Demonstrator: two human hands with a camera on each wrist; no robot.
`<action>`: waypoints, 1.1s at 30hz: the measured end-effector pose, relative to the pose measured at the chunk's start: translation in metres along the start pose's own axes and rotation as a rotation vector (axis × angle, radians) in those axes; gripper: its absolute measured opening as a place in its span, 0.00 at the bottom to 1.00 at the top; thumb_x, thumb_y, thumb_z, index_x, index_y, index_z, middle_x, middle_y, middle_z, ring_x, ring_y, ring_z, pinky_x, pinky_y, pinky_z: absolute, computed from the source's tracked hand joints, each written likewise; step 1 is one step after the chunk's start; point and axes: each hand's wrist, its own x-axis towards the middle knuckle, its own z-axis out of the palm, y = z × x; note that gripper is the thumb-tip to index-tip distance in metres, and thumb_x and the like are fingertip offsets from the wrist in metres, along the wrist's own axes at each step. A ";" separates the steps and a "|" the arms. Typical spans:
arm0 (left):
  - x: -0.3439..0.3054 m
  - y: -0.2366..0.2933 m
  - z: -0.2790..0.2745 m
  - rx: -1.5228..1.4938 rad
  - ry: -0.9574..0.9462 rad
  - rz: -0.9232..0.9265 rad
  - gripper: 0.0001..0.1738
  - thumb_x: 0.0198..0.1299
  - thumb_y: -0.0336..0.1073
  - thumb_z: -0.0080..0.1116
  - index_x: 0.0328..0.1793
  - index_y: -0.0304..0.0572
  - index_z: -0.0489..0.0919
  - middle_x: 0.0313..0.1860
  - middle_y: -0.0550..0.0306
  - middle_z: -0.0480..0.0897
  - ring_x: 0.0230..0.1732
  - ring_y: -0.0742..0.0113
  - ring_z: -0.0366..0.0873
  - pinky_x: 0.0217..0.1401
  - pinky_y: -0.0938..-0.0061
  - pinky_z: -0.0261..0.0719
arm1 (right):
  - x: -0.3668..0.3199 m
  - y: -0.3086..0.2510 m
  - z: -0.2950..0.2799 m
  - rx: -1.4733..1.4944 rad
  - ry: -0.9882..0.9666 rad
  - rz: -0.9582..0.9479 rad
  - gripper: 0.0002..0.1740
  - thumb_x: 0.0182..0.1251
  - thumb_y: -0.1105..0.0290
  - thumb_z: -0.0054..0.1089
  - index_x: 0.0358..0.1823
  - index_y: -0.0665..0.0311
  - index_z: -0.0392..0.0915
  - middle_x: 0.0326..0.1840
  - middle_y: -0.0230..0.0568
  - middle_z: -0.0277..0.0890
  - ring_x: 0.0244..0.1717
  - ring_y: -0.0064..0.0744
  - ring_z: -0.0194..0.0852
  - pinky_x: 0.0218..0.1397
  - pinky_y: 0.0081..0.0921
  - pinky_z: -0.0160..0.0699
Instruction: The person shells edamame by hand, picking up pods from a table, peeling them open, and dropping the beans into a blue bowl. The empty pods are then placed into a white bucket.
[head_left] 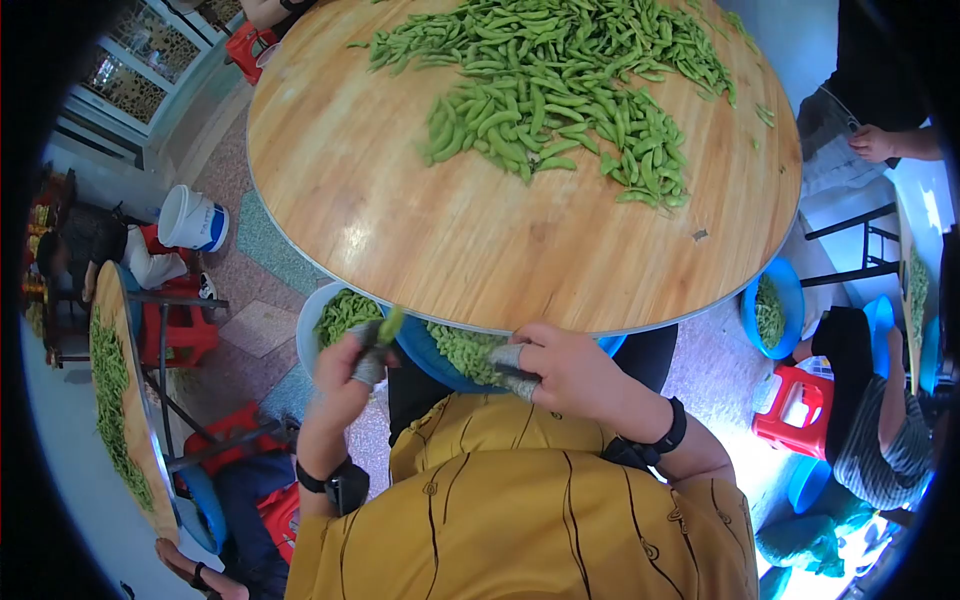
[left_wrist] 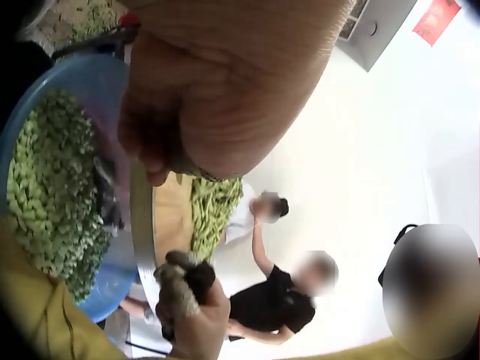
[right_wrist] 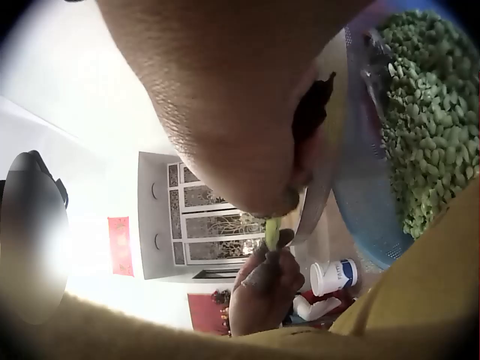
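My left hand [head_left: 345,375], its fingertips wrapped in grey, pinches a green edamame pod [head_left: 391,325] just off the table's near edge. The pod [right_wrist: 272,232] points up from the wrapped fingers in the right wrist view. My right hand [head_left: 575,375] is to the right, also with grey-wrapped fingertips, its thumb and forefinger bent with a gap between them. Nothing shows in that gap. Below both hands, a blue basin [head_left: 430,362] holds shelled green beans [head_left: 465,352]. Beside it, a pale basin [head_left: 308,325] contains green pods or shells [head_left: 345,312].
A round wooden table [head_left: 400,220] reaches close to my hands, with a heap of edamame pods [head_left: 560,90] at its far side. A white bucket [head_left: 190,220] stands on the floor at left. Red stools [head_left: 800,410] and other people at tables are on both sides.
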 end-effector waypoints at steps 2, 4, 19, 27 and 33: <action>-0.003 -0.016 -0.021 0.135 0.128 -0.034 0.14 0.57 0.22 0.50 0.50 0.33 0.76 0.32 0.49 0.81 0.34 0.63 0.81 0.39 0.72 0.77 | 0.008 -0.004 -0.007 0.000 0.012 0.008 0.14 0.56 0.68 0.63 0.45 0.58 0.79 0.34 0.45 0.76 0.36 0.48 0.77 0.37 0.37 0.77; -0.002 -0.044 -0.035 0.312 0.222 -0.026 0.13 0.55 0.22 0.53 0.47 0.32 0.76 0.31 0.50 0.82 0.34 0.64 0.81 0.38 0.72 0.77 | 0.019 0.000 -0.016 0.002 0.027 0.017 0.14 0.57 0.67 0.62 0.45 0.58 0.80 0.34 0.46 0.77 0.36 0.48 0.77 0.37 0.37 0.77; 0.050 0.046 0.059 0.624 0.379 0.718 0.14 0.53 0.26 0.62 0.48 0.36 0.80 0.43 0.45 0.81 0.42 0.49 0.80 0.43 0.66 0.79 | 0.069 0.045 -0.067 -0.287 0.333 0.341 0.14 0.55 0.69 0.62 0.44 0.63 0.79 0.33 0.49 0.78 0.33 0.49 0.77 0.39 0.37 0.75; 0.077 0.057 0.109 0.640 0.073 0.732 0.13 0.56 0.28 0.61 0.48 0.36 0.79 0.37 0.52 0.82 0.34 0.57 0.80 0.37 0.66 0.78 | 0.024 0.014 -0.050 0.356 0.302 0.487 0.16 0.60 0.70 0.62 0.50 0.66 0.77 0.39 0.45 0.81 0.39 0.35 0.81 0.43 0.28 0.78; 0.069 0.050 0.099 -0.225 -0.219 0.160 0.14 0.62 0.32 0.54 0.52 0.33 0.76 0.38 0.45 0.82 0.40 0.58 0.81 0.44 0.71 0.76 | 0.013 0.004 -0.045 0.414 0.220 0.301 0.22 0.66 0.74 0.52 0.62 0.65 0.69 0.38 0.40 0.80 0.41 0.28 0.81 0.46 0.24 0.77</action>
